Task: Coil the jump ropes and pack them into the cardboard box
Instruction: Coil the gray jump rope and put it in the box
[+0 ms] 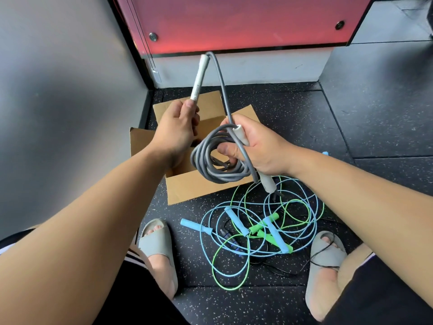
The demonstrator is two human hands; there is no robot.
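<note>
Open cardboard box (pixel 187 188), dark rope (pixel 221 162) inside

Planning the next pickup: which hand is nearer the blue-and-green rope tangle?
Right. The right hand hangs above the far edge of the tangle; the left hand is farther, over the cardboard box.

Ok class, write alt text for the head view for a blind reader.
The right hand grips a coiled grey jump rope over an open brown cardboard box; the left hand holds its pale handle up. Blue and green ropes lie tangled nearby.
</note>
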